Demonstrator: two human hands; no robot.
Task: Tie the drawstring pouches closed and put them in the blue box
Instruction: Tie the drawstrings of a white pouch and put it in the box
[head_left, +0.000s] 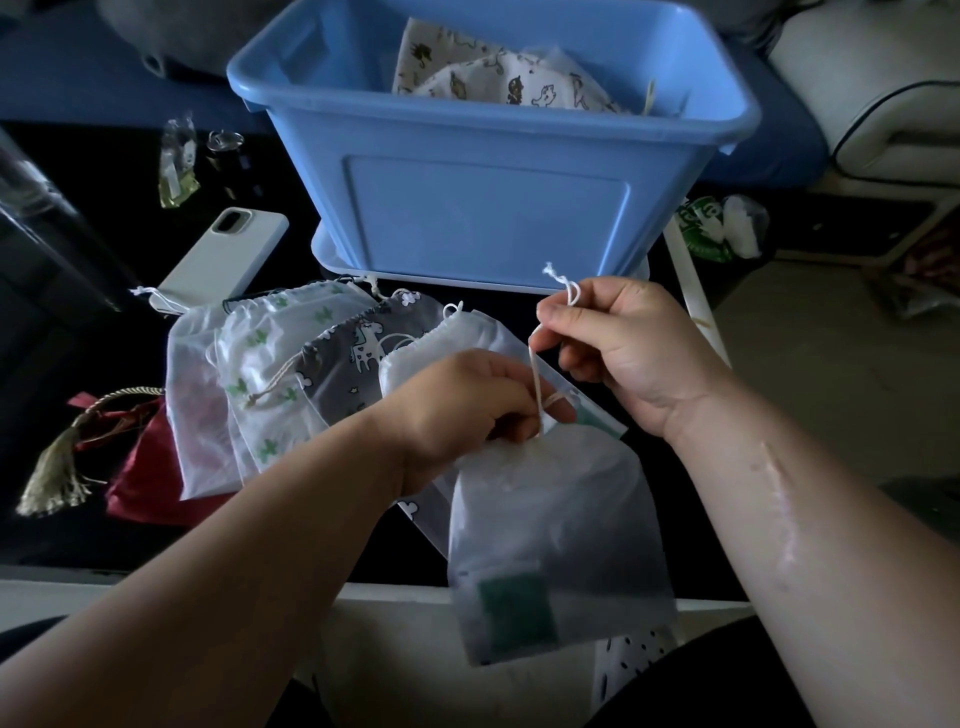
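Left hand (467, 400) grips the sheer pouch (556, 545) by its neck at 6 o'clock. Right hand (618, 348) pinches its drawstring (535, 374); knot apparently unfinished. Blue box (488, 218), 12 o'clock, holds printed pouches (467, 78). Loose pouches (270, 364) wait at 9 o'clock.

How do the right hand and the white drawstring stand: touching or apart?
Touching. The head view shows the right hand pinching the white drawstring, whose looped end pokes above the hand; the left hand grips the translucent pouch at its neck.

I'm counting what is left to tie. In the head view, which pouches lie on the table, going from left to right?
red tasselled pouch → sheer white pouch → green-print white pouch → grey unicorn pouch → plain white pouch
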